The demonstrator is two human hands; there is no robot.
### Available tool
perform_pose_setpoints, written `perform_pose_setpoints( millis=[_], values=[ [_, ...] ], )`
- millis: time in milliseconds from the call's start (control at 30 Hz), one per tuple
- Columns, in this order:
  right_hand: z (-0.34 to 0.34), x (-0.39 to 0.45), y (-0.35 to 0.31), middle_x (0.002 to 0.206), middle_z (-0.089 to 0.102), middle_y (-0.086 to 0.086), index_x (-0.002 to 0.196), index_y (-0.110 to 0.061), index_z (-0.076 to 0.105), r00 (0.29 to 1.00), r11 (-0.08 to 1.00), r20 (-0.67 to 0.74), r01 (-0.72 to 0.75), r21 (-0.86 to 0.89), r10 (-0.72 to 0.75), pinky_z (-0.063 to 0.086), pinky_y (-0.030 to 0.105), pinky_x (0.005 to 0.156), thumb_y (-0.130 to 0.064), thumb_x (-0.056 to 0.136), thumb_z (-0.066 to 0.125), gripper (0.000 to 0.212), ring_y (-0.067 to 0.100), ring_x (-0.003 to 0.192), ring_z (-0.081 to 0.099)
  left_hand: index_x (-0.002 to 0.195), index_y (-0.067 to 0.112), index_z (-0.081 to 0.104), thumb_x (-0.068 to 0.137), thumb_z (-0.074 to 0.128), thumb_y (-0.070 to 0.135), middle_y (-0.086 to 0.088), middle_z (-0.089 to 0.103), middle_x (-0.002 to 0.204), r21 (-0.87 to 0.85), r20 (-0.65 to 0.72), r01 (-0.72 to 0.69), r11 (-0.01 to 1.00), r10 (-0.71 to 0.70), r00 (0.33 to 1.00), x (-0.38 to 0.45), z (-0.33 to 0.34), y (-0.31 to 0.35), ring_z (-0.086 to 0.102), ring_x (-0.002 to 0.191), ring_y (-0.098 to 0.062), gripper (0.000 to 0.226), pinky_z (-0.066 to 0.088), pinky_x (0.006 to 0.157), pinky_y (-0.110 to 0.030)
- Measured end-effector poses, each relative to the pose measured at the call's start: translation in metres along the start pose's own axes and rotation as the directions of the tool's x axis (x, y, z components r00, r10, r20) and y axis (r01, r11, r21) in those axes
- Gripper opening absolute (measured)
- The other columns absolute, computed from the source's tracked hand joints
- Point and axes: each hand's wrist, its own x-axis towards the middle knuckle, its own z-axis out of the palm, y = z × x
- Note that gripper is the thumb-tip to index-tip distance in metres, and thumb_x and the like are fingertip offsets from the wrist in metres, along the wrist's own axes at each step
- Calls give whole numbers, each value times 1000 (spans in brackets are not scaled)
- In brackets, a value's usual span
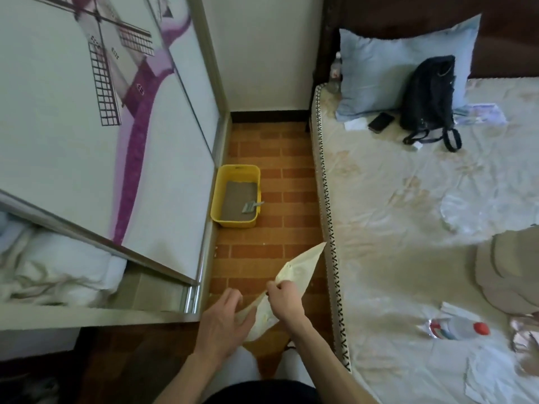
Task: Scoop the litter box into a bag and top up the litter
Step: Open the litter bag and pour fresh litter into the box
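Your forearms are bare; no sleeve reaches either wrist. Your left hand (223, 319) and right hand (284, 298) carry no glove, ring or watch. A dark garment shows at your waist, pale trousers below.

Pale bag (294, 272) between both hands

Both hands, left (224, 319) and right (284, 298), forward, fingers (272, 285) pinching.
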Motion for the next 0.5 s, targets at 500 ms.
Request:
perform_pose_setpoints(
  millis=[500],
  values=[
    [-61,78,-102,63,51,3,70,-11,55,990,981,-37,129,-142,-136,39,28,54,-24,98,54,31,15,58,46,104,22,67,92,66,30,10,70,84,33,47,-147,989,145,988,119,8,24,63,62,-5,15,41,51,-9]
  ],
)
